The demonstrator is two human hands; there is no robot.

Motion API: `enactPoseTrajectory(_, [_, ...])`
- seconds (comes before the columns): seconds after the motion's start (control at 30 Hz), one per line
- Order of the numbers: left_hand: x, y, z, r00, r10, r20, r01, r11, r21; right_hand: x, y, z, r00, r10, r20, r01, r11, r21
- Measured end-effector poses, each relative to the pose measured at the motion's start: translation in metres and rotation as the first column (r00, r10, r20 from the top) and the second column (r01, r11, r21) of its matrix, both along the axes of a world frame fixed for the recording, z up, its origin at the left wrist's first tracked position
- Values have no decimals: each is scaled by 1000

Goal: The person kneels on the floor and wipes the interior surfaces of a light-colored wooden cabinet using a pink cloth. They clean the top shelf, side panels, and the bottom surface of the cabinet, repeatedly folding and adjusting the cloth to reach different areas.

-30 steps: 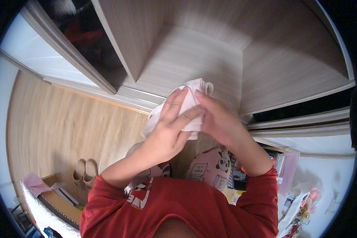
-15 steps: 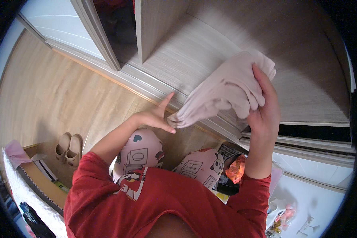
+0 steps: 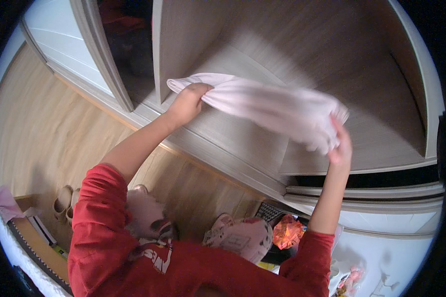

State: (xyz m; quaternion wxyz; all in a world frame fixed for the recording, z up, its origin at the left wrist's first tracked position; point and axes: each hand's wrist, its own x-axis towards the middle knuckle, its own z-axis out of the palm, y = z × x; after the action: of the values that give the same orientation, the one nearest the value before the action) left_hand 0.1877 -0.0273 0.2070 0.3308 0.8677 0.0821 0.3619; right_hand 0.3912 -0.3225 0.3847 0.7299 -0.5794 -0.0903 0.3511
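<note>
A pale pink garment (image 3: 267,104), soft and bunched lengthwise, is stretched between my two hands above the wardrobe floor (image 3: 238,131). My left hand (image 3: 187,105) is closed round its narrow end, with a short folded tip sticking out past the fingers. At the wider, bunched end, my right hand (image 3: 343,142) grips the cloth, its fingers partly smeared by motion. Folds hide what kind of garment it is.
An upright wardrobe panel (image 3: 181,44) and a white sliding door (image 3: 62,44) stand at the left. Slippers (image 3: 63,203) and an open box (image 3: 39,242) sit on the wood floor. An orange-red plastic bag (image 3: 288,231) lies beside my knees.
My left hand has moved up and forward and closed on the garment's narrow end, lifting it. The cloth now spans nearly level between both hands. My right hand has moved slightly nearer.
</note>
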Motion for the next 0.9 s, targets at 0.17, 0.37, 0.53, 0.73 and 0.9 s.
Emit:
enactPoseTrajectory(0.17, [8, -33, -75, 968, -156, -199, 189, 969, 159, 38, -84, -141, 993, -94, -68, 42, 835, -548])
enactPoseTrajectory(0.37, [-23, -45, -122, 951, -214, -222, 200, 976, -82, 23, -84, -196, 940, -275, 204, 341, 786, -515])
enactPoseTrajectory(0.53, [-20, -14, -123, 977, -72, -199, 73, 997, -3, -35, 47, -240, 421, 662, 621, 222, 588, -778])
enactPoseTrajectory(0.73, [-3, -13, -133, 983, -99, -152, 116, 988, 106, -56, 122, -313, -74, 594, 801, 172, 799, -576])
enactPoseTrajectory(0.9, [-1, -10, -158, 975, -109, -195, 136, 982, 131, 15, 80, -339, 28, 633, 773, 410, 699, -587])
